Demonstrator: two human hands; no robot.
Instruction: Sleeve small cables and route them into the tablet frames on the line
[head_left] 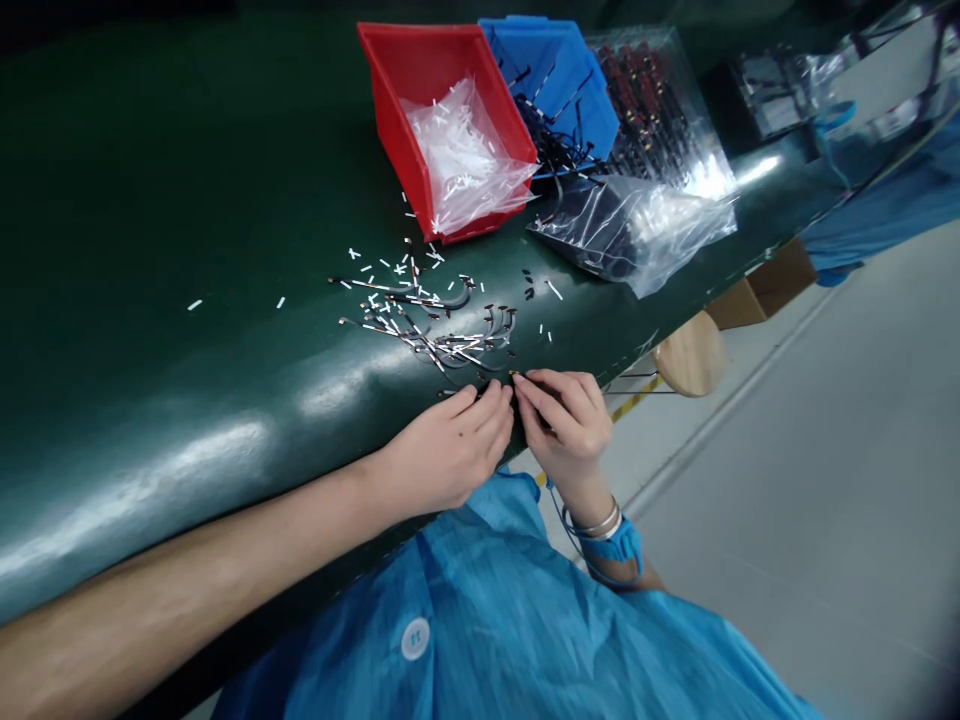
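My left hand point(454, 447) rests at the front edge of the green work surface, its fingers pressed together around something hidden behind them. Close beside it, my right hand point(568, 425) pinches a tiny part with a brassy end point(515, 375) between thumb and fingertips; its kind is too small to make out. Just beyond both hands lies a loose heap of short dark cables point(457, 345) with white sleeves on them. Small white tube pieces point(400, 269) are scattered around the heap, and a few little black pieces point(529, 283) lie to its right.
Behind the heap stands a red bin point(390, 125) holding a clear bag of white pieces. A blue bin point(600, 85) with black cables adjoins it. A plastic bag point(637, 235) and a clear tray of dark red parts point(652, 95) lie rightward. A round wooden stool point(690, 355) stands beyond the edge.
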